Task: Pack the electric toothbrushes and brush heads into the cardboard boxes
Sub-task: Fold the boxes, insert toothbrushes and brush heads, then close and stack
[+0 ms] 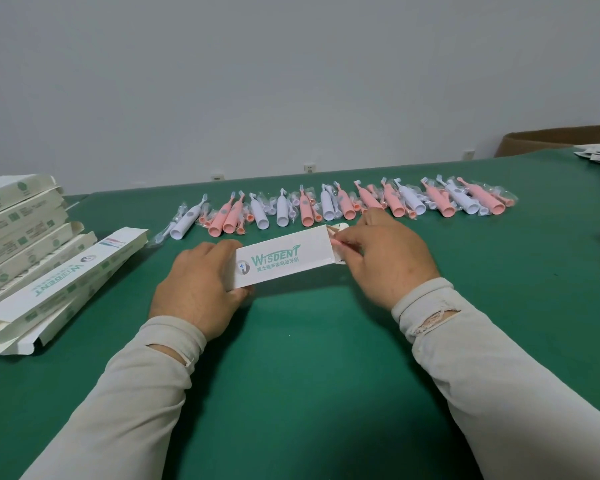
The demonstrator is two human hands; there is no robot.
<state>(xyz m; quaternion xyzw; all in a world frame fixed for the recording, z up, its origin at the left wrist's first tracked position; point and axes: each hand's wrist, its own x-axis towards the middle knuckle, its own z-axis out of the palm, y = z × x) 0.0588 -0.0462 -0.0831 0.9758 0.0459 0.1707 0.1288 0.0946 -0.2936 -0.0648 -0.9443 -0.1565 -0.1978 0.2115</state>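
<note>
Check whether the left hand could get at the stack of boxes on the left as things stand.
Probably yes, but not freely: the left hand grips the white box that the right hand is working at. The stack of boxes lies to its left with only bare green table between.

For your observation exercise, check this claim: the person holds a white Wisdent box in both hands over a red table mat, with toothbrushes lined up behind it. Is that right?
Not quite. The head view shows a green table mat, not red. Otherwise correct: left hand and right hand hold the white Wisdent box, toothbrushes lined up behind.
</note>
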